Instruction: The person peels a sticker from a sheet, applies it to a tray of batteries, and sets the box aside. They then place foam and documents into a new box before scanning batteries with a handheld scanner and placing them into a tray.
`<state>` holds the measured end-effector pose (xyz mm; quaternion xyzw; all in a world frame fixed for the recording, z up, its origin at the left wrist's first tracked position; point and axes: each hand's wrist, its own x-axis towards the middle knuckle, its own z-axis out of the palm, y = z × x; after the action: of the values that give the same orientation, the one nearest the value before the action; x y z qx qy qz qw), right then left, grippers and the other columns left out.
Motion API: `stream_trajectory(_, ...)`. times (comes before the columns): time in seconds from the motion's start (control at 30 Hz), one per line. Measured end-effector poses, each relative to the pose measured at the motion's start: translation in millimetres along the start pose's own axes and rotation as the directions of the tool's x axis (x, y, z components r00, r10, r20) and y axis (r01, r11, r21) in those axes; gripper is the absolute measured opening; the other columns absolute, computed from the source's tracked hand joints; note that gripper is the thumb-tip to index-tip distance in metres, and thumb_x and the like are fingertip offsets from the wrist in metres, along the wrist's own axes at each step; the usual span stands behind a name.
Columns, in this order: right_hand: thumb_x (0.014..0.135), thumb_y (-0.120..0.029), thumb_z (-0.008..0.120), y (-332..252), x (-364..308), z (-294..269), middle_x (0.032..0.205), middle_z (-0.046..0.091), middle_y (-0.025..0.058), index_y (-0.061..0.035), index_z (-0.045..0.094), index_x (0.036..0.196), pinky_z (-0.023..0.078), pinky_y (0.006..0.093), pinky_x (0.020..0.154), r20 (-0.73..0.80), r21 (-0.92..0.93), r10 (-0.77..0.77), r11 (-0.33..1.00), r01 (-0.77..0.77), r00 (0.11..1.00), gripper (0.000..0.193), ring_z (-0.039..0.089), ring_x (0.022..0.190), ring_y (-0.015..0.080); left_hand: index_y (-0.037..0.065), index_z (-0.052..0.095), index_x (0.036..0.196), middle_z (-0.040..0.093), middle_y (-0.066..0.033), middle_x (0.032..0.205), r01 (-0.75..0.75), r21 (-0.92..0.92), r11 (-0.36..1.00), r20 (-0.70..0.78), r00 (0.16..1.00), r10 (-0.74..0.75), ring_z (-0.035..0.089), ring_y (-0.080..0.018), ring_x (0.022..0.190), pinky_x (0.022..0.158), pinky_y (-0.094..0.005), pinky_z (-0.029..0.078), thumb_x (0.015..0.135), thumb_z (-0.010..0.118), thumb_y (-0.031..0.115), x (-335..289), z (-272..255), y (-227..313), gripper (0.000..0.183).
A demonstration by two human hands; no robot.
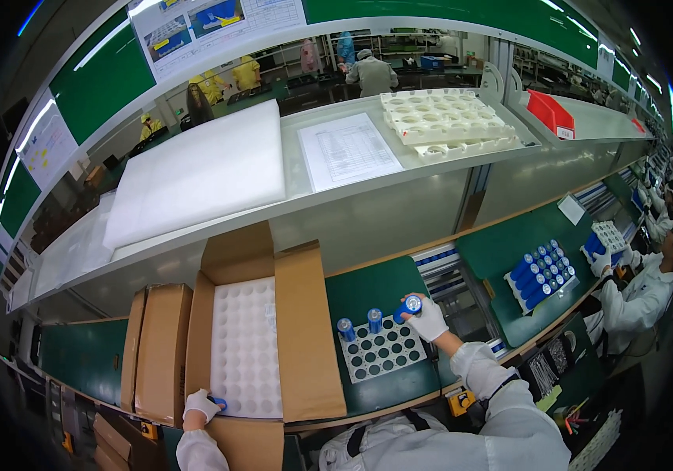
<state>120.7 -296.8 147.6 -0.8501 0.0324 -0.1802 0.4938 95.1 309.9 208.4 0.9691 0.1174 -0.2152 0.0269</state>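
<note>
Blue cylinder sits in a curled right-hand grip.

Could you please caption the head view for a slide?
Right hand holds blue cylindrical cell near white perforated tray; left hand at carton.

Factory, assembly-line area. Green-topped benches run in a row, with a roller conveyor between 2 of the tops. 1 overhead shelf bears a printed sheet and white plastic trays. Blue cylinders are grouped on 1 bench. Workers in white line the right side; others in yellow appear beyond.
</note>
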Motion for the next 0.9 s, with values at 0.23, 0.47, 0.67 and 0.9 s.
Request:
stream_trajectory(0.23, 0.074, -0.019, 0.079, 67.3, -0.3, 27.8, 0.103, 0.065, 0.0162, -0.0074, 0.059, 0.113, 0.05, 0.0377, 0.083, 0.108, -0.038, 0.038, 0.999, -0.034, 0.993, 0.046, 0.064, 0.095, 0.0325, 0.007, 0.069, 0.113, 0.066, -0.0169, 0.114, 0.099, 0.172, 0.98, 0.087, 0.989, -0.116, 0.063, -0.0323, 0.107, 0.093, -0.0367, 0.051, 0.063, 0.084, 0.035, 8.4, 3.3, 12.7, 0.06)
stream_trajectory(0.47, 0.075, -0.021, 0.079, 76.1, 13.0, 27.4, 0.105, 0.064, 0.0191, -0.0051, 0.058, 0.114, 0.049, 0.0376, 0.085, 0.156, -0.086, 0.073, 0.994, -0.06, 0.985, 0.047, 0.063, 0.096, 0.0348, 0.005, 0.073, 0.1, 0.069, -0.0176, 0.106, 0.055, 0.176, 0.983, 0.028, 0.998, -0.061, 0.066, -0.0324, 0.101, 0.09, -0.0371, 0.052, 0.065, 0.079, 0.045, 1.8, -4.8, 14.7, 0.054)
stream_trajectory(0.67, 0.075, -0.022, 0.079, 66.5, 14.0, 23.0, 0.104, 0.065, 0.0209, -0.0036, 0.057, 0.115, 0.05, 0.0373, 0.084, 0.238, -0.173, 0.082, 0.984, -0.041, 0.968, 0.049, 0.063, 0.097, 0.0359, 0.004, 0.073, 0.099, 0.069, -0.0189, 0.104, 0.105, 0.18, 0.978, 0.044, 0.992, -0.115, 0.066, -0.0333, 0.1, 0.09, -0.0366, 0.052, 0.066, 0.078, 0.05, -8.1, -20.5, 23.2, 0.057)
stream_trajectory(0.9, 0.076, -0.022, 0.08, 62.3, 16.4, 21.2, 0.095, 0.067, 0.0187, -0.0022, 0.056, 0.117, 0.051, 0.0367, 0.076, 0.245, -0.176, 0.135, 0.98, -0.092, 0.96, 0.052, 0.066, 0.086, 0.0317, 0.001, 0.072, 0.099, 0.068, -0.0202, 0.104, 0.074, 0.168, 0.983, 0.014, 0.997, -0.077, 0.066, -0.0334, 0.1, 0.089, -0.037, 0.052, 0.067, 0.079, 0.049, -19.0, -41.7, 26.2, 0.058)
